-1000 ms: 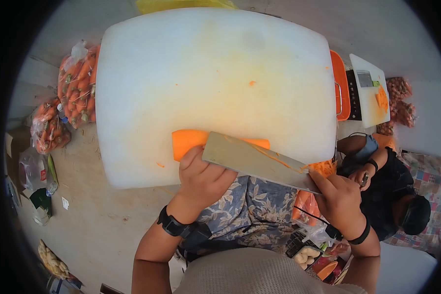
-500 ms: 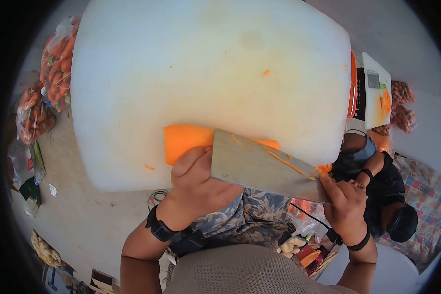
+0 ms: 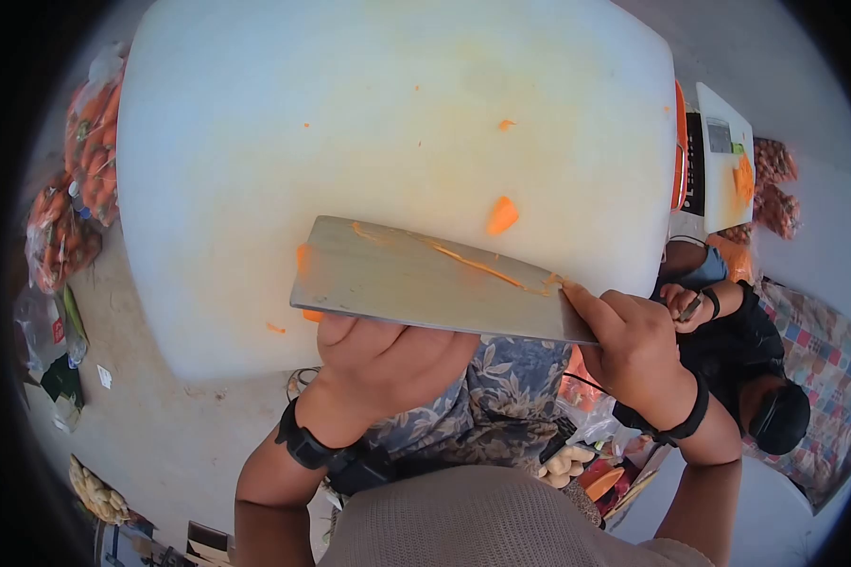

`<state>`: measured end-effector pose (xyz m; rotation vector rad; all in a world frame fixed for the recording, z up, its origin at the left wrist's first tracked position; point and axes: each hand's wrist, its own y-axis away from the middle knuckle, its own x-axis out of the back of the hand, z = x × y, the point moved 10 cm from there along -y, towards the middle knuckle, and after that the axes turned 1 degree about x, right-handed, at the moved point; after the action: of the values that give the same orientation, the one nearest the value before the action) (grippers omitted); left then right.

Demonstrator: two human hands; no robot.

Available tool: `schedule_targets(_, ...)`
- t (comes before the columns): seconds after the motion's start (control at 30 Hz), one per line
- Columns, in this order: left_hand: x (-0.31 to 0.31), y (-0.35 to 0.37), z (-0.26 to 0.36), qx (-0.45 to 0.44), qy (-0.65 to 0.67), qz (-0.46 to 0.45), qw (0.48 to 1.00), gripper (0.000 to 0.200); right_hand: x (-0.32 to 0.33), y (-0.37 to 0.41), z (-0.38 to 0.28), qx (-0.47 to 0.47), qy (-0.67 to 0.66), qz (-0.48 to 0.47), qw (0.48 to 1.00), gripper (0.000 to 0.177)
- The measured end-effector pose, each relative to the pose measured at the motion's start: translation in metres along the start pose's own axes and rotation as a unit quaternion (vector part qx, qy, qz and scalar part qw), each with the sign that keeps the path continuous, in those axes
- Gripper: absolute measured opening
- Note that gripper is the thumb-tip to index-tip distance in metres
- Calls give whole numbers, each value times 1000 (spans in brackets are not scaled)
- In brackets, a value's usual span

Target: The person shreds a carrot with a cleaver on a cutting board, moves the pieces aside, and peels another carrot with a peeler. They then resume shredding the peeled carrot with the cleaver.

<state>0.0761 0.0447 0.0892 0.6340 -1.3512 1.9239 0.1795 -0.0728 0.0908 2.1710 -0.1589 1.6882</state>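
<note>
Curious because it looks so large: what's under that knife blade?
An orange vegetable peeks past the left end of the knife blade; the vegetable's remainder and the ends of the left fingers are covered.

We have a carrot (image 3: 303, 257) under the knife (image 3: 411, 283), a cut piece (image 3: 502, 215) beyond it, both on the cutting board (image 3: 246, 170).

Beyond your knife (image 3: 425, 279), board (image 3: 303, 180) lies open toward far edge; only low scraps (image 3: 507, 125) and one cut piece (image 3: 503, 215), just past blade, interrupt it. Knife, slanted over carrot (image 3: 302, 260), bars way from far side to your left hand (image 3: 388, 364). Right hand (image 3: 629, 345) blocks near right corner. Second passage: bare board left of carrot. Flanking obstacles: bags (image 3: 93, 142) left, tub (image 3: 680, 142) right.
</note>
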Motion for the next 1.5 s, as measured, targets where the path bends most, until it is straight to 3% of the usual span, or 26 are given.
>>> schedule_targets(0.37, -5, 8, -3, 0, 88, -50, 995, 30, 33, 30, -16, -3, 24, 5, 1000, 58)
schedule_targets(0.43, -7, 9, -12, 57, 86, -45, 994, 18, 33, 36, -15, -8, 18, 2, 1000, 59)
schedule_targets(0.57, -9, 8, -11, 54, 93, -49, 993, 16, 29, 43, -8, -14, 30, -11, 999, 64)
schedule_targets(0.67, -15, 12, -22, 118, 146, -68, 980, 16, 27, 39, -7, -12, 39, -27, 999, 65)
schedule_targets(0.83, 1, 5, -2, -11, -5, 3, 1000, 18, 17, 17, -1, -25, -8, -58, 998, 62)
schedule_targets(0.93, 0, -1, -2, -18, 6, 27, 999, 18, -2, -4, 2, -19, -73, -45, 996, 58)
schedule_targets(1.17, -2, 6, -2, -4, 14, -10, 1000, 21, 17, 6, -11, -17, -54, -25, 998, 58)
schedule_targets(1.23, -9, 15, -15, 64, 85, -33, 994, 24, 27, 17, -18, 10, -1, -19, 1000, 67)
schedule_targets(1.33, -12, 14, -10, 24, 99, -84, 991, 31, 30, 33, -16, -11, -4, -15, 1000, 68)
schedule_targets(1.5, -10, 13, -6, -6, 89, -83, 993, 32, 27, 40, -11, -27, 20, -34, 999, 66)
